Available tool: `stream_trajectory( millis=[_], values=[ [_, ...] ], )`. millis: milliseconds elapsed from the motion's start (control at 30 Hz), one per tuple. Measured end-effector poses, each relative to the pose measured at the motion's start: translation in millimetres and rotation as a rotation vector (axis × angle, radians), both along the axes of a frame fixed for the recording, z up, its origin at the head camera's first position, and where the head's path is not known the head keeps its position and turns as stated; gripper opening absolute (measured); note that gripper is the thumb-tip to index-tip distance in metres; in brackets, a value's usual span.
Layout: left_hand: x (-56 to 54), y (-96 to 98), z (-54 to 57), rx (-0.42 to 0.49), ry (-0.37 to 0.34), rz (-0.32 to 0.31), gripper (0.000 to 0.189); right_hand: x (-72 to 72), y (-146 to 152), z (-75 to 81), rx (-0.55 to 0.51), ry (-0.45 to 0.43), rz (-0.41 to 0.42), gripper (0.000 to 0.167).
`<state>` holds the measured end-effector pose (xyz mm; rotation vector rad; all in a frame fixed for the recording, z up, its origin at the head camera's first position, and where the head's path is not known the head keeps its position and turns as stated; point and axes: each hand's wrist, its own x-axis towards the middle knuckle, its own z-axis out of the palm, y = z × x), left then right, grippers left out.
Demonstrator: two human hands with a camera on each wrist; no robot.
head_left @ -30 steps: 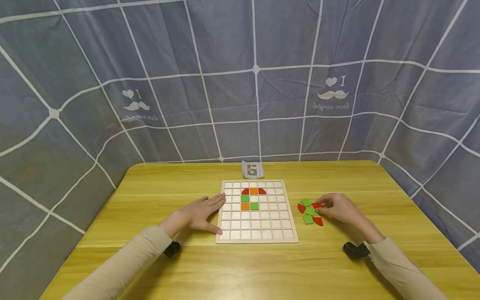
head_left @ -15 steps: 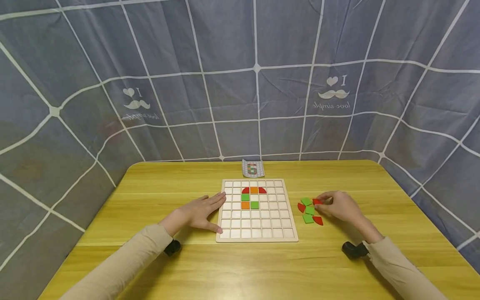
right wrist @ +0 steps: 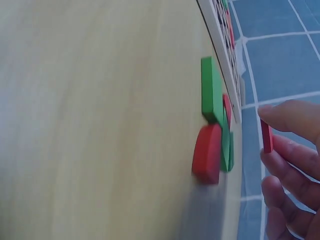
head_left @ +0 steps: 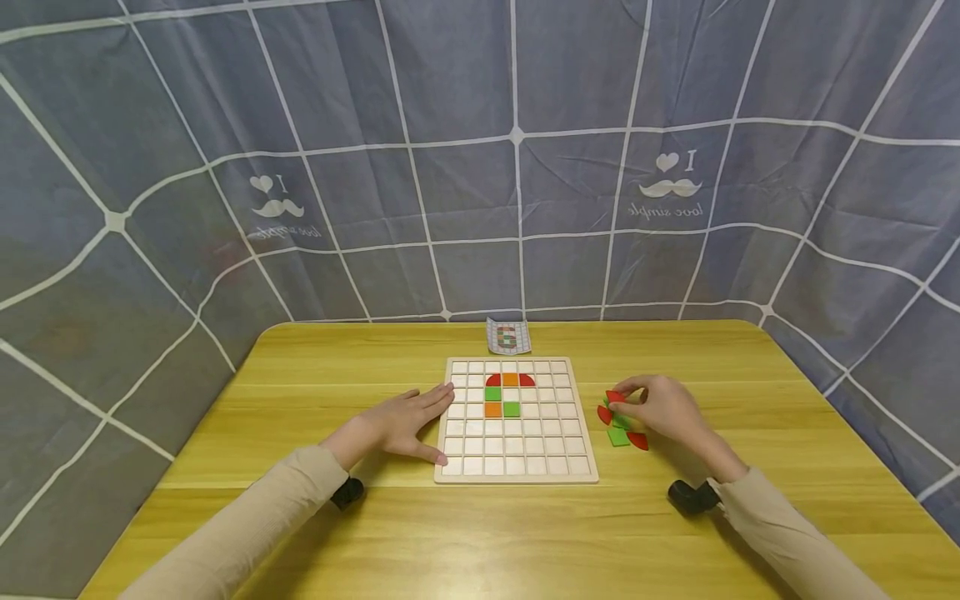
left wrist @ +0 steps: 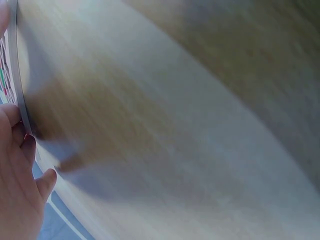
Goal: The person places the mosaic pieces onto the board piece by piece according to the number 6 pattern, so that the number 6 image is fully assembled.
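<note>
My right hand point(head_left: 667, 412) pinches a red quarter-round tile point(head_left: 616, 397) between thumb and fingers, above a small pile of tiles. In the right wrist view that red tile point(right wrist: 266, 136) appears edge-on, lifted off the table. Below it lie a green square point(head_left: 618, 437), a red quarter-round point(head_left: 637, 441), another red one point(head_left: 604, 415) and partly hidden green ones. My left hand point(head_left: 401, 427) rests with spread fingers at the left edge of the wooden grid board point(head_left: 517, 469). Red, orange point(head_left: 510, 380) and green point(head_left: 512, 409) tiles sit in the board's upper middle cells.
Behind the board lies a small paper card point(head_left: 508, 337) printed with a coloured grid pattern. The wooden table point(head_left: 360, 542) ends at a grey-blue checked curtain point(head_left: 465, 192) on the back and sides.
My right hand has lifted the red quarter-round tile from the pile's right side and carried it left, over the other tiles. My left hand stays at the board's edge.
</note>
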<state>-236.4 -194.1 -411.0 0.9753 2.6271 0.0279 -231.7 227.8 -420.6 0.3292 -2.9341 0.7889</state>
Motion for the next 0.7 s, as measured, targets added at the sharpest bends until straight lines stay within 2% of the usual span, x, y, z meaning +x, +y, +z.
stream_trajectory(
  millis=[533, 700],
  values=[
    [-1.3, 0.6, 1.5, -0.018, -0.005, -0.001, 0.104, 0.9, -33.5, -5.4, 0.009, 0.053, 0.08, 0.029],
    [-1.0, 0.4, 0.4, -0.023, -0.004, 0.001, 0.104, 2.3, -44.8, -5.0, -0.004, 0.034, 0.109, 0.025]
  ],
)
